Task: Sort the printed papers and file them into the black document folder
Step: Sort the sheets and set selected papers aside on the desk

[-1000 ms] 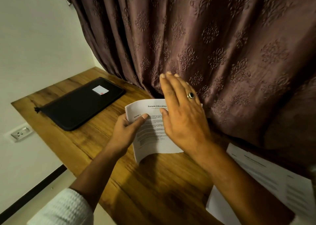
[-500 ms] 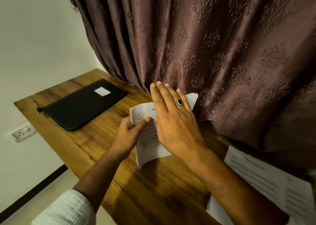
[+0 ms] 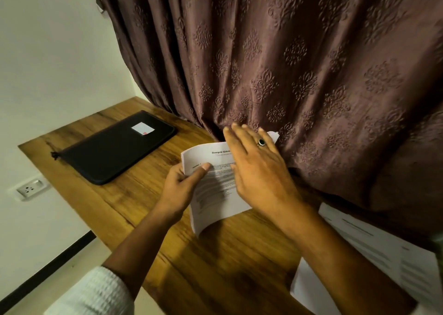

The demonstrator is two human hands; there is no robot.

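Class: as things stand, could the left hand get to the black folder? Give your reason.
Probably yes: only bare desk lies between the left hand and the folder, but that hand grips the papers and must release or carry them.

Left hand point(image 3: 181, 186) pinches the printed papers point(image 3: 217, 207), thumb on top; right hand point(image 3: 260, 173) flat at centre frame, fingers straight.
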